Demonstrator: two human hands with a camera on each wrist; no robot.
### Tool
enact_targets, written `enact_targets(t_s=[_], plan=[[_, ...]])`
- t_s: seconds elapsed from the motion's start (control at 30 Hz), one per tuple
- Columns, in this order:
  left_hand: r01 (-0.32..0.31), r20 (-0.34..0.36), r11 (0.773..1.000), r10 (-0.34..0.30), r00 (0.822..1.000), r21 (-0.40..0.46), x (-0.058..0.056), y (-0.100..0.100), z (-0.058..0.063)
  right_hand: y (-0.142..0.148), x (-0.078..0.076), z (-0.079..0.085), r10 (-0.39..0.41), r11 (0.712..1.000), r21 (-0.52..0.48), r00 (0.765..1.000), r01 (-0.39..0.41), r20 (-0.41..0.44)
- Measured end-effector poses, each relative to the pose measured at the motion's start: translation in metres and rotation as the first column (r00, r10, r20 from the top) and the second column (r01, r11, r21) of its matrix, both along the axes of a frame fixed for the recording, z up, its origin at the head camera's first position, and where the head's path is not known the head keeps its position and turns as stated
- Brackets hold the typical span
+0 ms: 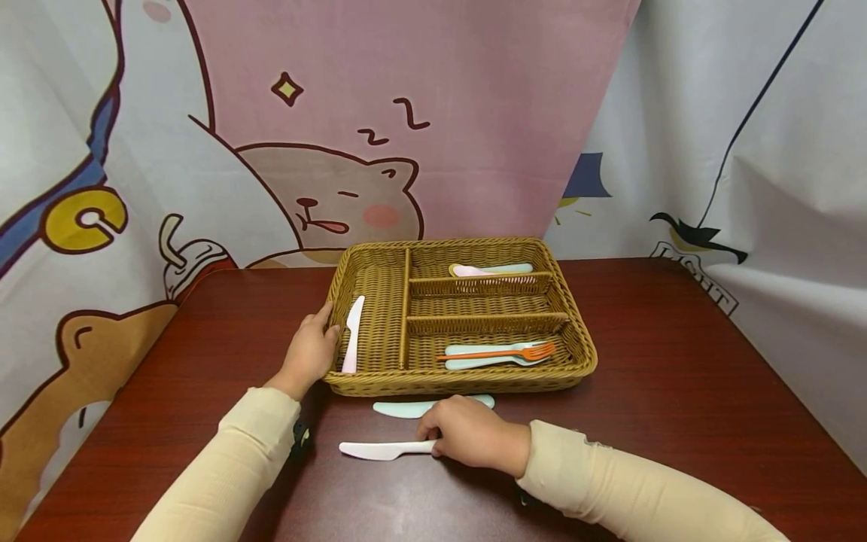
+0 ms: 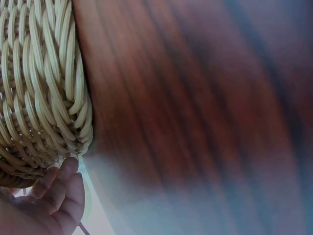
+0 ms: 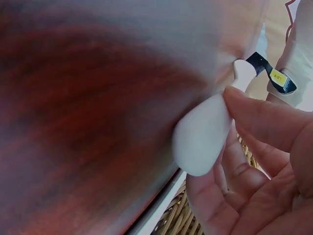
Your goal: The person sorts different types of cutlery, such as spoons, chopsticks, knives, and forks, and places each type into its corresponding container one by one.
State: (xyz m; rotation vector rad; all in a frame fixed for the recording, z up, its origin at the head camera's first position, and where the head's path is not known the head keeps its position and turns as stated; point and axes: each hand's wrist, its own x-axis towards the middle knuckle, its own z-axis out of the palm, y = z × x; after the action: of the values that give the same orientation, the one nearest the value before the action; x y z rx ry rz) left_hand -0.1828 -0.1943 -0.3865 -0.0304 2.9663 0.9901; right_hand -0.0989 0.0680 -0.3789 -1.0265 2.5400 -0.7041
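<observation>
My right hand (image 1: 474, 433) pinches the handle of a white plastic knife (image 1: 379, 450) between thumb and fingers, its blade pointing left. In the right wrist view the rounded white handle end (image 3: 200, 142) shows at the fingertips. Just behind lies a mint-green knife (image 1: 406, 409) on the table, partly covered by that hand. My left hand (image 1: 311, 354) holds the left side of the wicker basket (image 1: 460, 382), thumb over the rim; in the left wrist view its fingers (image 2: 68, 196) lie by the woven wall. A pale pink knife (image 1: 353, 335) rests in the basket's left compartment.
The front right compartment holds an orange fork (image 1: 497, 352) and mint-green utensils (image 1: 474, 363). Pink and mint-green utensils (image 1: 491, 269) lie in the back right compartment. Wicker dividers (image 1: 488, 324) separate the compartments. Behind the dark red table (image 1: 677, 391) hangs a printed curtain (image 1: 488, 113).
</observation>
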Motion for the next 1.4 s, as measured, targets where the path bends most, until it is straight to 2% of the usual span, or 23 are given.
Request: enact_targets(t_s=[0.27, 0.57, 0.83, 1.13, 1.3, 1.4], plan=[[-0.004, -0.002, 1.0, 0.004, 1.0, 0.007, -0.001, 0.001, -0.001, 0.0, -0.002, 0.001, 0.024, 0.999, -0.032, 1.0, -0.025, -0.013], [-0.011, -0.026, 1.0, 0.011, 1.0, -0.005, -0.001, 0.001, 0.0, 0.001, -0.004, 0.01, -0.045, 0.987, -0.15, 0.998, 0.051, 0.044], [-0.013, -0.028, 1.0, 0.012, 1.0, -0.007, -0.001, 0.0, -0.001, -0.004, -0.012, 0.015, -0.091, 0.972, -0.212, 0.993, 0.106, 0.08], [-0.008, -0.048, 1.0, 0.009, 0.999, 0.02, 0.0, 0.002, 0.001, -0.013, -0.018, 0.021, -0.132, 0.918, -0.347, 0.973, 0.192, 0.189], [0.02, -0.078, 1.0, -0.022, 0.997, -0.018, 0.001, 0.001, 0.0, -0.02, -0.024, 0.024, -0.149, 0.875, -0.42, 0.96, 0.24, 0.238], [0.009, -0.087, 0.999, -0.012, 0.996, -0.038, 0.001, 0.001, -0.001, -0.024, -0.027, 0.027, -0.167, 0.846, -0.454, 0.948, 0.28, 0.273]])
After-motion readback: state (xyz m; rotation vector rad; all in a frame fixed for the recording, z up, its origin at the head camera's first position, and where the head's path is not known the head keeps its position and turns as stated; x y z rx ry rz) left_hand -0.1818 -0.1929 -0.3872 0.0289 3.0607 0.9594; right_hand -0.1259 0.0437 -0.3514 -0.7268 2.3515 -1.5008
